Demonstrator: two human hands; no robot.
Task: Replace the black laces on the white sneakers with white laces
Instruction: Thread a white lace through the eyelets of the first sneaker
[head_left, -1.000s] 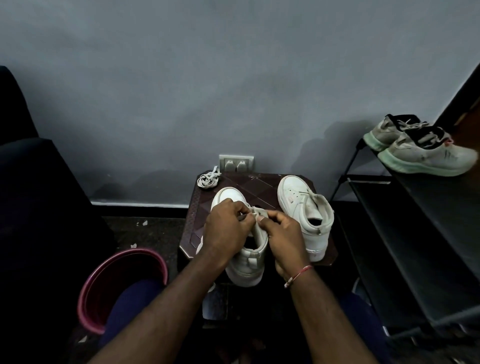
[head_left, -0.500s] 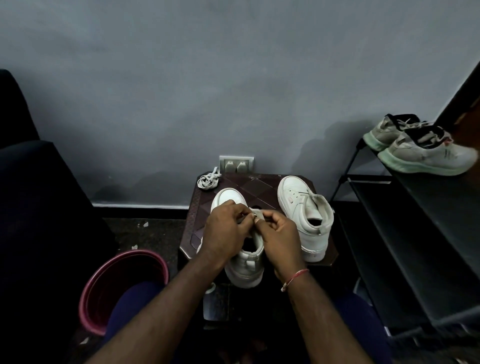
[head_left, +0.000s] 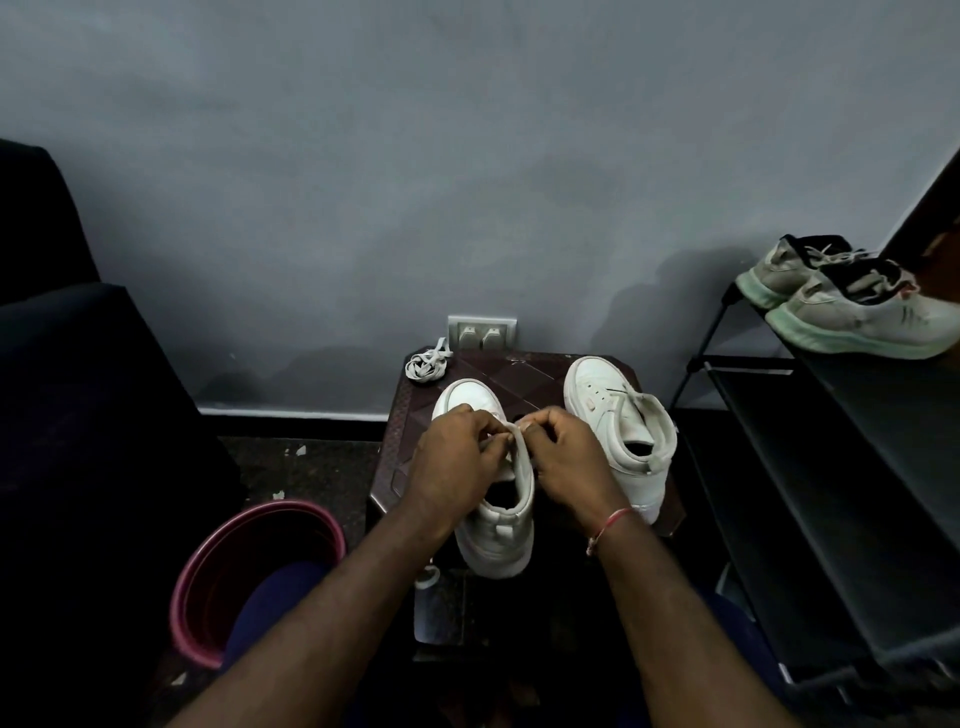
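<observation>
The desk (head_left: 519, 371) is small. The near sneaker (head_left: 498, 540), plain white, lies along its centre with its heel past the near edge. The second sneaker (head_left: 608, 410) stands just beside it on the right, and a bundled lace (head_left: 426, 364) lies at the far left corner. Bare surface shows between the toes. The left hand (head_left: 457, 462) and right hand (head_left: 569, 462) each pinch the white lace (head_left: 513, 432) above the tongue, fingers curled. Both hands sit slightly nearer the toe than one second ago.

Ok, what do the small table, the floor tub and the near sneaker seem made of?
The small table: likely moulded plastic, dark brown, glossy, with embossed diamond panels. The floor tub: probably plastic, maroon, smooth rim. The near sneaker: white leather or synthetic, smooth with soft sheen; unclear which.
</observation>
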